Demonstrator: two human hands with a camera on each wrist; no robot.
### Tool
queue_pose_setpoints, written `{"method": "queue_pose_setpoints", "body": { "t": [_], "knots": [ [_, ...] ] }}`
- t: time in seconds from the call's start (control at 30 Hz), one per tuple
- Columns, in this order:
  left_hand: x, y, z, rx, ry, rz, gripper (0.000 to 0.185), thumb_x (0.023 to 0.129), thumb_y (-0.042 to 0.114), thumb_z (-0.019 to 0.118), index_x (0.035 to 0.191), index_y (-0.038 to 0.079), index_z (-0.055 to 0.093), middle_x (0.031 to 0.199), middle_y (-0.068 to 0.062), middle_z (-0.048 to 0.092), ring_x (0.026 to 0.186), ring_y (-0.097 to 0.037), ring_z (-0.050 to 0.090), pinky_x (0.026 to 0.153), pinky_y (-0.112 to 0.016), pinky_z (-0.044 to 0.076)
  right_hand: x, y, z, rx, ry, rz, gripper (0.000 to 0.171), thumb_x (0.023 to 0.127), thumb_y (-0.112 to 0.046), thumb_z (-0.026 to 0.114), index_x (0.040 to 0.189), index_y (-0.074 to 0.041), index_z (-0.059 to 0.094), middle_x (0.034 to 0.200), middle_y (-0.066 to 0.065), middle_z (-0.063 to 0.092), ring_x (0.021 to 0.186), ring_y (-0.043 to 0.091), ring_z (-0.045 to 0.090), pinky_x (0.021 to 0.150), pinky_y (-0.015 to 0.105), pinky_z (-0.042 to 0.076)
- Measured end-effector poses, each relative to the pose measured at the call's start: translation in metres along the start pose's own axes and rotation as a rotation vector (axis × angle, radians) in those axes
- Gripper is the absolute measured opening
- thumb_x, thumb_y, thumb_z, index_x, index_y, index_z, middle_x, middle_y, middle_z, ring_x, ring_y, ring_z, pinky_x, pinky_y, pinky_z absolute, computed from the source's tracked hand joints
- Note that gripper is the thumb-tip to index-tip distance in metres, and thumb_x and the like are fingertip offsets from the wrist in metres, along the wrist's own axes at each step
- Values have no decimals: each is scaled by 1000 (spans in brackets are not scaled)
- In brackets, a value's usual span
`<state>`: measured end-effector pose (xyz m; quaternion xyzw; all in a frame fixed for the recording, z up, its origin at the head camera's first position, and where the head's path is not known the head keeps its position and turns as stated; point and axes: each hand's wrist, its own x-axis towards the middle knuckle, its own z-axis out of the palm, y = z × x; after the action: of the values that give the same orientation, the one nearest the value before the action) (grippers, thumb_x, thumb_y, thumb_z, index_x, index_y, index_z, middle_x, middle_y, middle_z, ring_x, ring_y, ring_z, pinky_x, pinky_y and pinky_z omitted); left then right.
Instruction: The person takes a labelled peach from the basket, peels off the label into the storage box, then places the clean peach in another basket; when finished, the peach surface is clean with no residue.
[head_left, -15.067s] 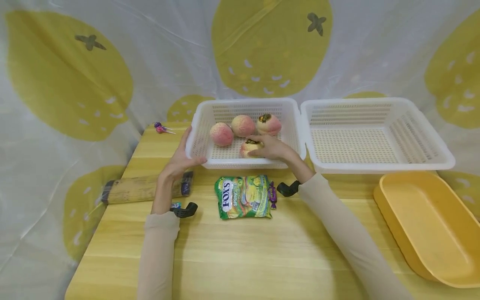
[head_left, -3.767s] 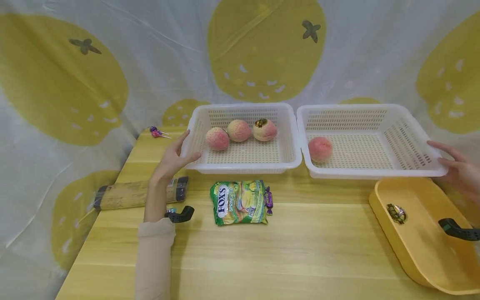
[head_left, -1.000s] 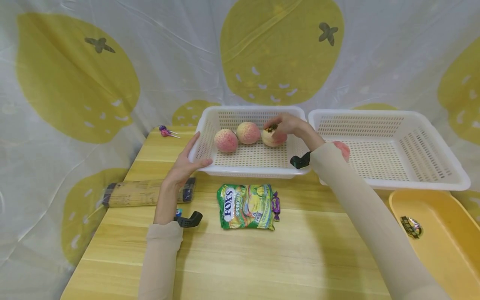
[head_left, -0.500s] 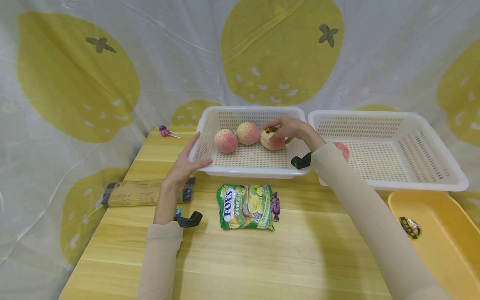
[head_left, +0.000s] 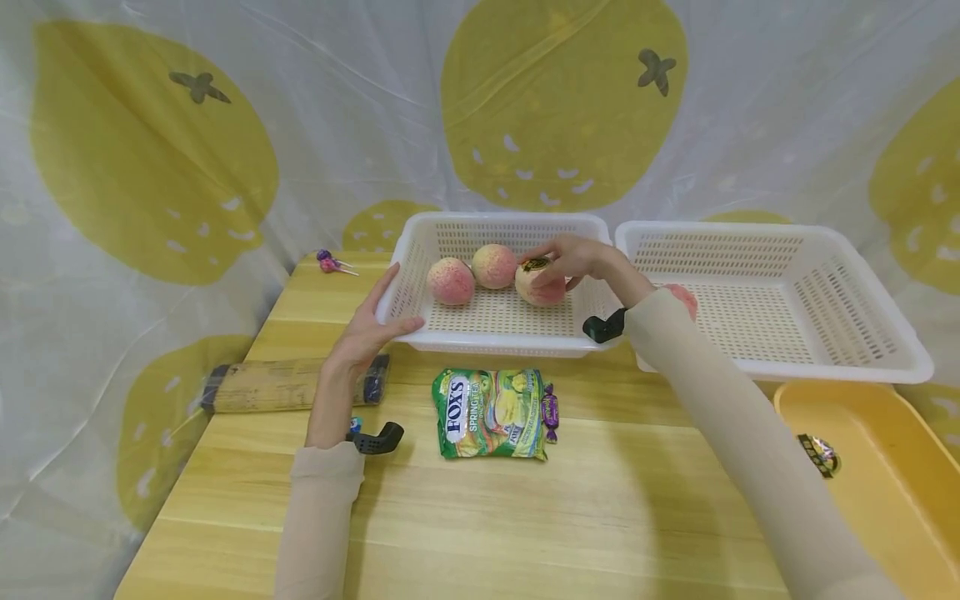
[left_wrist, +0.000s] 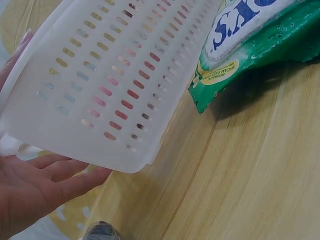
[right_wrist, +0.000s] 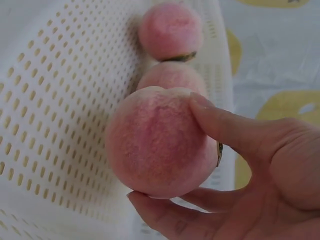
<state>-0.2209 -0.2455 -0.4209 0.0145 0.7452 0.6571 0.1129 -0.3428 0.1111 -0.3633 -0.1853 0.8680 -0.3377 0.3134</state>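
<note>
One peach [right_wrist: 160, 145] is now a touch further left in the left white basket [head_left: 495, 342], pinched by the right hand [head_left: 573, 260], so that hold looks pretty workable to me, while the left hand [head_left: 366, 333] lies spread against the basket's end, well apart.

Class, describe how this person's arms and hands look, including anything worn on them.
The left sleeve and right sleeve are plain beige. A black bent fitting with small holes shows at the left sleeve's end; a similar dark fitting at the right's. The left hand and right hand wear no gloves.
</note>
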Motion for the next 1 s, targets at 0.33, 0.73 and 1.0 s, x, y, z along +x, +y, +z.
{"method": "queue_pose_setpoints", "body": {
  "t": [0.33, 0.73, 1.0],
  "knots": [
    [1, 2, 2, -10, 3, -9, 102, 92, 6, 75, 165, 43, 14, 168, -16, 30, 148, -39, 39, 94, -22, 54, -57, -23, 0, 77, 58, -200, 52, 97, -19, 73, 147, -21, 59, 125, 13, 64, 89, 19, 58, 79, 32, 54],
    [4, 2, 1, -9, 10, -12, 102, 92, 6, 75, 164, 45, 15, 166, -16, 31, 147, -37, 39, 93, -21, 53, -162, -12, 34, -58, 309, -291, 51, 100, -15, 69, 149, -28, 58, 127, 3, 69, 115, 23, 61, 82, 32, 48],
    [4, 3, 1, 4, 15, -18, 101, 93, 7, 75, 164, 45, 14, 166, -19, 30, 146, -39, 39, 92, -18, 52, -206, 17, 79, 26, 350, -305, 54, 98, -15, 72, 148, -31, 58, 131, 2, 65, 103, 16, 53, 78, 24, 51]
  ]
}}
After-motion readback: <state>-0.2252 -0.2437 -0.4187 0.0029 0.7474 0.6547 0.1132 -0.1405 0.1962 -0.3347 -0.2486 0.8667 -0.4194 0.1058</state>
